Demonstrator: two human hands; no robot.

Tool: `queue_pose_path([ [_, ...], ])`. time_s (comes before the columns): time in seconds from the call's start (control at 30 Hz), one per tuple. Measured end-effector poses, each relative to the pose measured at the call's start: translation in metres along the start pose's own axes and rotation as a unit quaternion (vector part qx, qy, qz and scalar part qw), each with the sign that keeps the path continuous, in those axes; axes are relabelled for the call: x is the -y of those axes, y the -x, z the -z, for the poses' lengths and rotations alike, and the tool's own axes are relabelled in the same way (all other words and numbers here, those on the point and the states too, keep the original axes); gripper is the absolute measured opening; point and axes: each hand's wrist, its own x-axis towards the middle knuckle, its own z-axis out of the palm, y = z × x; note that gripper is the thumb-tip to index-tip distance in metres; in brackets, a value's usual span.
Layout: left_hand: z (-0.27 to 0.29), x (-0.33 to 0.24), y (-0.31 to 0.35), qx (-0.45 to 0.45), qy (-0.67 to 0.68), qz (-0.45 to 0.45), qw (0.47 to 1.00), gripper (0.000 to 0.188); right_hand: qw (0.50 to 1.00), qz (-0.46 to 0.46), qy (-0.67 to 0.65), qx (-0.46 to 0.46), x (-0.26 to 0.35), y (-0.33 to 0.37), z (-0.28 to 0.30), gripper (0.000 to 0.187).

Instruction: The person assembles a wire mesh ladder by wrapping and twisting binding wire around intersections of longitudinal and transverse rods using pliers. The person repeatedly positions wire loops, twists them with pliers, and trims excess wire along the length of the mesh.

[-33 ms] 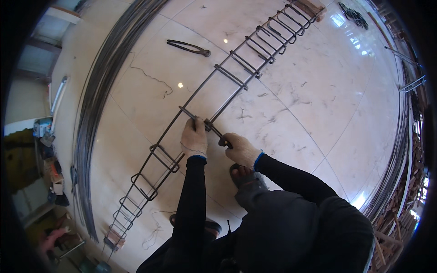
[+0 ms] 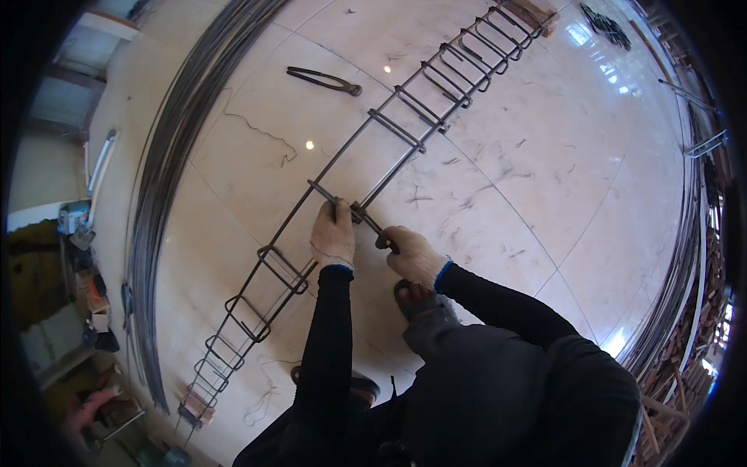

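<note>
A long cage of steel bars [image 2: 289,219] with square stirrups runs diagonally across the floor. My left hand [image 2: 333,232], in a pale work glove, pinches one stirrup [image 2: 320,190] near the middle of the cage. My gloved right hand [image 2: 416,255] is closed round the dark handle of a thin-shafted hand tool [image 2: 371,225]. The tool's far end meets the corner where that stirrup crosses the right-hand bar; its tip is too small to make out. Pincers [image 2: 325,80] lie on the floor beyond the cage, handles to the left.
Blocks [image 2: 196,409] sit under the cage's near end, and another block [image 2: 531,17] under its far end. A bundle of long thin rods [image 2: 167,167] lies along the left. Loose wire [image 2: 261,134] and a dark wire coil [image 2: 605,27] rest on the tiles. My foot [image 2: 405,298] is beside the cage.
</note>
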Motion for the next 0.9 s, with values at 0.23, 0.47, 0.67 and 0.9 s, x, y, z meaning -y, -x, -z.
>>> queue_pose_path([
  [0.23, 0.001, 0.035, -0.024, 0.053, 0.084, -0.011, 0.995, 0.046, 0.998, -0.056, 0.008, -0.024, -0.005, 0.006, 0.003, 0.032],
  [0.47, -0.005, -0.013, 0.001, -0.201, 0.034, -0.035, 0.978, 0.036, 0.913, -0.198, -0.346, -0.091, -0.026, 0.063, 0.043, 0.037],
  [0.67, -0.028, -0.068, 0.003, -0.238, 0.242, -0.206, 0.918, 0.027, 0.884, -0.241, -0.326, -0.230, -0.016, 0.114, 0.026, 0.036],
  [0.9, -0.025, -0.131, 0.014, 0.035, 0.367, -0.105, 0.924, 0.029, 0.939, -0.176, -0.202, -0.215, 0.015, 0.154, 0.042, 0.035],
])
